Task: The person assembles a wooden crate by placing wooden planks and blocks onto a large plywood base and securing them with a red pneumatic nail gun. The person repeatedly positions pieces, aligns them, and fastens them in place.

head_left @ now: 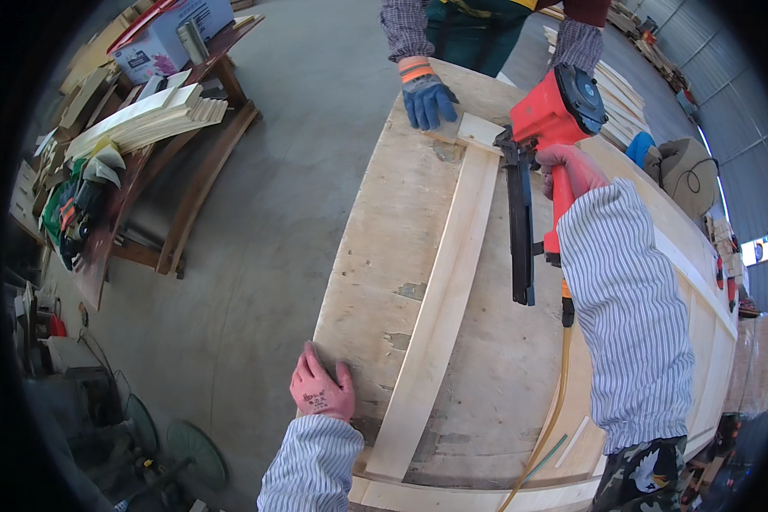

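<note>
My right hand (576, 166), in a pink glove, grips the handle of a red and black nail gun (544, 115). The gun's nose meets the far end of a pale wooden strip (439, 316), by a short crosspiece (480, 132). Whether it touches the wood I cannot tell. A yellow air hose (563, 375) hangs from the handle. At the left edge of the plywood sheet (358, 256) lies my left hand (322, 388), also in a pink glove, fingers apart and holding nothing. Across from me, a co-worker's blue-gloved hand (428, 101) presses on the sheet's far corner.
A wooden bench (200, 188) at the left carries stacked slats (154, 119), a box (166, 38) and tools. A framed panel (700, 324) extends along the right. Green round discs (196, 452) stand at the lower left. A thin green stick (546, 454) lies near the front.
</note>
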